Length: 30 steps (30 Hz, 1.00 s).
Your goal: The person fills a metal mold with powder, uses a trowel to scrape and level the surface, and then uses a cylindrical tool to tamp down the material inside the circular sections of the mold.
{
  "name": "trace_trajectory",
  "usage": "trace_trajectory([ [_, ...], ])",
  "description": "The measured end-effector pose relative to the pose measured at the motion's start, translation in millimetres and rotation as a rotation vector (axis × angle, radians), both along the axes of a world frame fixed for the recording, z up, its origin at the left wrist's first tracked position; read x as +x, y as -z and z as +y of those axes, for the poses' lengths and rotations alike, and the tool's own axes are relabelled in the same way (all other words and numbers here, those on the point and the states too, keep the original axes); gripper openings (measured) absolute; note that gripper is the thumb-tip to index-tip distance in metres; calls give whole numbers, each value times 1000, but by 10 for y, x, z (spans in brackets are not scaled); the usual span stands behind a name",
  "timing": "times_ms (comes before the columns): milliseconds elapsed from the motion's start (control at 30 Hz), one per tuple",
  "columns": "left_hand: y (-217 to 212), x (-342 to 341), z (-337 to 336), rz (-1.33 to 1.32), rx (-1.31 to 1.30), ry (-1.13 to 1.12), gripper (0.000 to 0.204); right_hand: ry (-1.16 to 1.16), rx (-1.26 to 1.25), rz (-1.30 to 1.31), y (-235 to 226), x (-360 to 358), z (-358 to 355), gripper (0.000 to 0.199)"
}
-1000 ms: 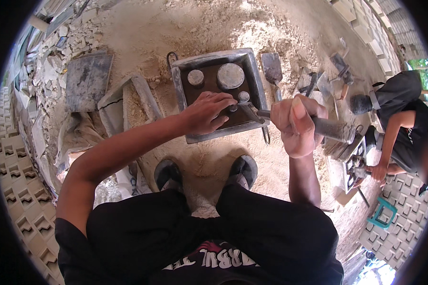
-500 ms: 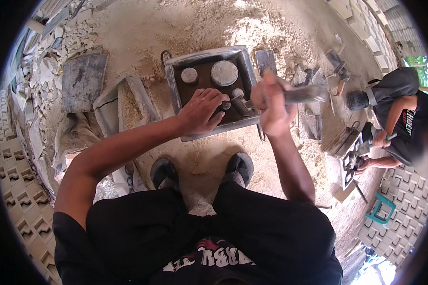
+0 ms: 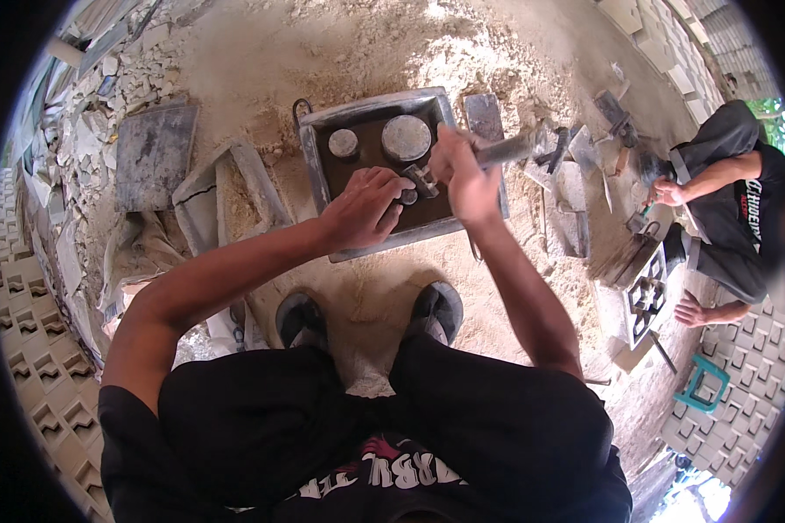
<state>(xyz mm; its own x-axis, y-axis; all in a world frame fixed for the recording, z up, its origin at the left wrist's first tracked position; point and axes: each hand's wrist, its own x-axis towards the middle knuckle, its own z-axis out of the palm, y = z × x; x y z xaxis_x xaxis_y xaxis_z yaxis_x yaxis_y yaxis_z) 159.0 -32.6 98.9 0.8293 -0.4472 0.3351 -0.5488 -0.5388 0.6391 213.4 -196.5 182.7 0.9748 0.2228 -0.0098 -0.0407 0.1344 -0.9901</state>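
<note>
Below me is a grey metal box mould [image 3: 315, 162] with brown material inside. A small round disc [image 3: 344, 142] and a larger one [image 3: 406, 138] stand in it, both pale on top. My left hand [image 3: 364, 206] reaches in from the left, thumb and fingers closed around a short dark peg [image 3: 408, 198]. My right hand [image 3: 465, 178] grips a hammer [image 3: 519, 146], its thick handle pointing right. The hammer's dark head is beside the peg, close to my left fingertips; whether they touch I cannot tell.
A dark flat plate [image 3: 155, 157] and a cracked angular frame [image 3: 227, 196] lie left, near rubble [image 3: 87, 131]. At right, a co-worker [image 3: 733, 209] holds a tool beside a white-edged mould [image 3: 647, 296]. A teal stool [image 3: 703, 383] stands by stacked patterned blocks [image 3: 741, 357].
My right hand has moved left with the hammer, bringing its head toward the peg. My left hand stays by the peg. The co-worker's hands have come away from their mould.
</note>
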Motion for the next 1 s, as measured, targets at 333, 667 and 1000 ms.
trace_trajectory([
  [333,-9,-36,41,34,-3,-3,39,-242,-88,-223,-133,-2,-282,33],
  [667,8,-83,80,143,-39,-102,35,232,60,-121,-91,-250,-20,37],
  [1000,19,-40,65,123,-99,-28,35,-42,-10,-311,-129,-292,-99,41],
])
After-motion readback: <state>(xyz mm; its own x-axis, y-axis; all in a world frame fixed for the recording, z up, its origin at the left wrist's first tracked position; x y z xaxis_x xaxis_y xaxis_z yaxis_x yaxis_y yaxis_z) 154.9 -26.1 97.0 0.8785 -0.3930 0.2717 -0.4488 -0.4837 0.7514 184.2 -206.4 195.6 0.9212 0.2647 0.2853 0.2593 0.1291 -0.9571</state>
